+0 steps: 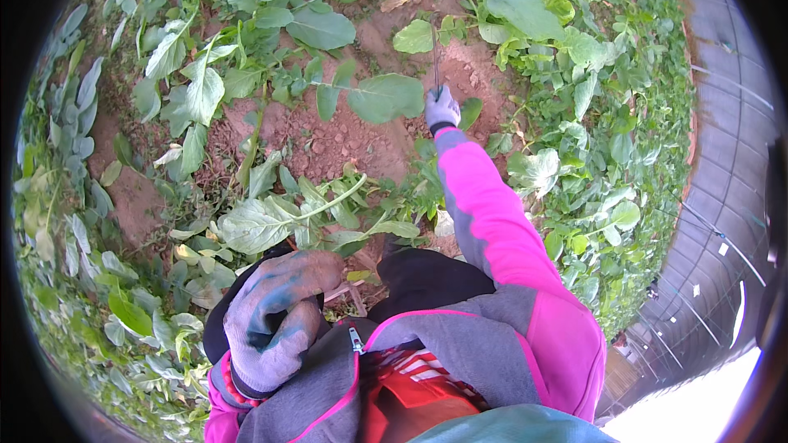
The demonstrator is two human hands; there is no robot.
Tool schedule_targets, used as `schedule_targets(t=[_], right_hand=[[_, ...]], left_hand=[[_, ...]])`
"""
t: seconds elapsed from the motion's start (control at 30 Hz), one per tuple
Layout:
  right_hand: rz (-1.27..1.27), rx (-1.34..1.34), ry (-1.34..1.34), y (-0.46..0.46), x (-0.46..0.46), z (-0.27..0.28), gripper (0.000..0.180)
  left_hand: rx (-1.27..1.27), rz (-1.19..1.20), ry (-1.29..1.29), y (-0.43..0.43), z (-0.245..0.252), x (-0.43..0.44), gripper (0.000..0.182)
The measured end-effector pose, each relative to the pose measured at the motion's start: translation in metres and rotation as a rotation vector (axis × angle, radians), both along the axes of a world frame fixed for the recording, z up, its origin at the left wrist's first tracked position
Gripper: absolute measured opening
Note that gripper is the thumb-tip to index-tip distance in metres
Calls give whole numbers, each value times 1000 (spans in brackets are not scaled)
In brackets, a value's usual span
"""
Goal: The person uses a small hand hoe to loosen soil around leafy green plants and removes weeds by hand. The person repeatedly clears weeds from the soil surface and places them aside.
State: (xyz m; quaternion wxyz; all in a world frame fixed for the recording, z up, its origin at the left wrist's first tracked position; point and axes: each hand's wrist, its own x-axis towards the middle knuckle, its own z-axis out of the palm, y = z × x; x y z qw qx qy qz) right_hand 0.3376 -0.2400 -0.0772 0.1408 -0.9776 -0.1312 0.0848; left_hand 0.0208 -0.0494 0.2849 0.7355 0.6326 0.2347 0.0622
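Observation:
My right hand (442, 109), in a pale work glove, reaches forward at the end of a pink and grey sleeve. It grips a thin, dark tool (436, 52) that points away from me over bare soil; its exact kind is unclear. A broad green leaf (388, 98) lies just left of that hand. My left hand (280, 314), in a pale glove with blue-green stains, rests near my lap. Its fingers curl loosely with a gap to the thumb, and nothing shows in it. Just beyond it lies a leaf with a long pale stalk (261, 224).
Leafy green plants, resembling radishes (529, 12), grow on several sides. Reddish-brown crumbly soil (345, 141) shows between them. A yellowed leaf (400, 1) lies farther ahead. Along the right edge runs dark ground-cover sheeting (726, 104) with thin poles (739, 258). My dark-trousered knee (431, 280) is in front.

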Motion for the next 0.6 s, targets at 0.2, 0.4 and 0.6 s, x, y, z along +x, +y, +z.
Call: schedule_targets(t=[0.2, 0.4, 0.6], right_hand=[[86, -172, -13, -40, -14, 21, 27], [152, -227, -105, -5, 46, 33, 25], [284, -364, -132, -10, 69, 40, 26]], left_hand=[[-11, 19, 24, -3, -5, 5, 42], [-36, 21, 53, -5, -3, 7, 39], [-33, -6, 5, -4, 3, 12, 37]])
